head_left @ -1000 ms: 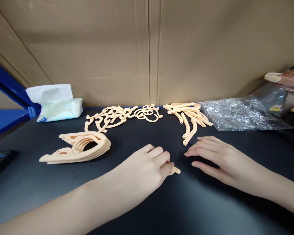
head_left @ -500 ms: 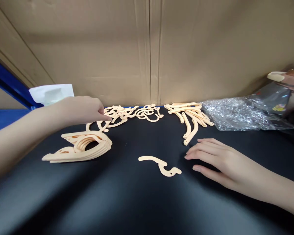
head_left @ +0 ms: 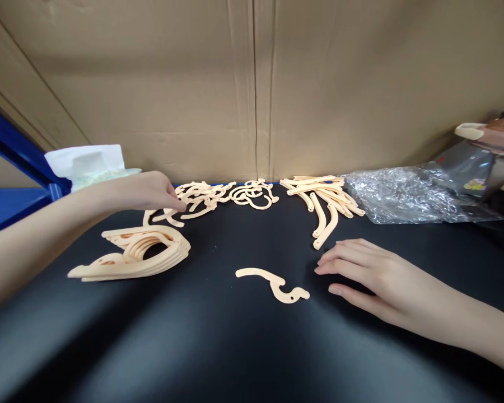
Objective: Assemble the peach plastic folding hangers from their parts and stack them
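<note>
My left hand [head_left: 153, 190] reaches to the left edge of a pile of cream curved plastic pieces [head_left: 205, 196]. Its thumb and fingers are pressed together there; what they pinch, if anything, is hidden. Just below it lies a stack of cream folding hangers [head_left: 151, 260]. My right hand [head_left: 365, 274] rests palm down on the black table, its fingers apart and holding nothing. To its left lies an S-shaped cream piece [head_left: 277, 284], apparently a curved arm joined to a hook with a small hole. Straight-ish hanger arms [head_left: 325, 204] are heaped beyond my right hand.
A small group of hooks [head_left: 254, 193] sits at the back middle. Crumpled clear plastic bags [head_left: 415, 193] lie at the back right. A white packet [head_left: 88, 162] and a blue frame [head_left: 21, 151] stand at the left, with a cardboard wall [head_left: 185, 84] behind.
My left hand has come slightly lower, and some curved pieces beneath it have shifted. The view has moved a little. My right hand stays in place.
</note>
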A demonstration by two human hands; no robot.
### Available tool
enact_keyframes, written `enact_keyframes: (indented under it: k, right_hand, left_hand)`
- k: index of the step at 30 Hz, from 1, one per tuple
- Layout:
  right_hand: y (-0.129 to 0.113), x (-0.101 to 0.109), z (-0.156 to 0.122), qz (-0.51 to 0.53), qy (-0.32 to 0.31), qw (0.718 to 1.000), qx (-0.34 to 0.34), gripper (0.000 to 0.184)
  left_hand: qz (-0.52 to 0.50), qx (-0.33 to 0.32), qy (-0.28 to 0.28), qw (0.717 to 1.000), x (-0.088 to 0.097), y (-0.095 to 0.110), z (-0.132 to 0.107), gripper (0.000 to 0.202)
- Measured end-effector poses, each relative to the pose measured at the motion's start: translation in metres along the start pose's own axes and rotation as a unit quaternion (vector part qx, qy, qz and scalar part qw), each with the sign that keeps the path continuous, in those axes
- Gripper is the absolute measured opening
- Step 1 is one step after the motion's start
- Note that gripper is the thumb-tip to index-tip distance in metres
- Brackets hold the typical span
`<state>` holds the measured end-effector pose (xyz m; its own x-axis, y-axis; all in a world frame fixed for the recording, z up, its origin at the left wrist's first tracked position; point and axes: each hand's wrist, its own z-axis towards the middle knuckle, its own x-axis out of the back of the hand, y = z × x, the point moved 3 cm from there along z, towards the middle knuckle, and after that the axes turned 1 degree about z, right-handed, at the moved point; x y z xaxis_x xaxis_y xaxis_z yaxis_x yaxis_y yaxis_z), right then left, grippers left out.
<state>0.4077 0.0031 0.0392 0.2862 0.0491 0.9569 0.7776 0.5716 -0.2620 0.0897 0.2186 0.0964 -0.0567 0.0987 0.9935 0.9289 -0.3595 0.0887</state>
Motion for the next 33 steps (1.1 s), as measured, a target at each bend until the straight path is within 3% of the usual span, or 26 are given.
enact_keyframes:
  k: [3,6,8,11,13,17,22,28,33]
  right_hand:
    - [0.000,0.000,0.000,0.001,0.000,1.000,0.000,0.022]
    - [0.000,0.000,-0.001,0.001,0.003,1.000,-0.001,0.022]
    - [0.000,0.000,-0.001,0.003,0.004,1.000,-0.002,0.022]
    - [0.000,0.000,-0.001,0.006,-0.002,1.000,-0.006,0.023]
    - [-0.001,0.000,0.000,0.006,-0.006,1.000,-0.008,0.023]
    - [-0.001,0.001,-0.001,0.006,-0.007,1.000,-0.008,0.023]
    - [-0.001,0.001,-0.001,0.008,-0.010,1.000,-0.008,0.023]
    - [-0.002,0.000,0.001,0.008,-0.007,1.000,-0.002,0.025]
    - [-0.002,0.000,-0.001,0.009,-0.009,1.000,0.000,0.025]
  left_hand:
    - [0.005,0.001,-0.022,1.000,0.008,0.012,-0.010,0.027]
    - [0.005,-0.013,-0.033,0.999,0.010,0.038,-0.025,0.025]
    - [-0.019,-0.058,-0.056,0.997,0.003,0.062,-0.038,0.029]
    - [-0.094,-0.117,-0.151,0.977,-0.017,0.097,-0.059,0.033]
    - [-0.116,-0.119,-0.178,0.970,-0.030,0.114,-0.071,0.026]
    - [-0.102,-0.115,-0.131,0.979,-0.049,0.128,-0.082,0.022]
    - [-0.127,-0.122,-0.110,0.978,-0.067,0.124,-0.087,0.021]
    - [-0.133,-0.095,-0.088,0.983,-0.063,0.121,-0.086,0.034]
    - [-0.026,-0.187,0.101,0.977,-0.056,0.131,-0.065,0.032]
